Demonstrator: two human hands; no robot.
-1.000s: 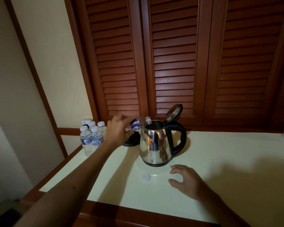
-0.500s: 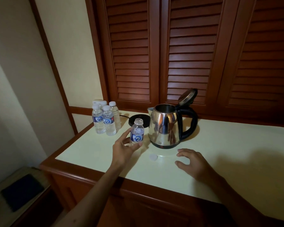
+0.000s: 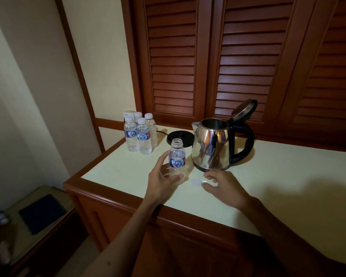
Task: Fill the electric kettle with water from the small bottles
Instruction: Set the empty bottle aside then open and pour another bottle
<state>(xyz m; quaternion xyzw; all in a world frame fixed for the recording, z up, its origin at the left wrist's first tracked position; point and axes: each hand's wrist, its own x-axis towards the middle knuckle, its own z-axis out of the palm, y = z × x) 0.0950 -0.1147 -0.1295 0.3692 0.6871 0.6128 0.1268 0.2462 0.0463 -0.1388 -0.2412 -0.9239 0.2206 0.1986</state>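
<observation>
Left hand [image 3: 162, 180] fingers curled round uncapped bottle [image 3: 177, 160], upright near desk [image 3: 268, 176] front edge, contents unclear; right hand [image 3: 222, 184] fingers spread, touching white cap [image 3: 196, 182]; kettle [image 3: 212, 146] lid open; sealed full bottles [image 3: 140, 134] at back-left corner.

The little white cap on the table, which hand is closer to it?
Right. The right hand has fingertips right beside the cap; the left hand holds the open bottle further left.

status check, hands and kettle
Left hand grips uncapped bottle, upright on counter. Right hand open, fingertips at loose cap. Kettle lid up, path unobstructed.
</observation>
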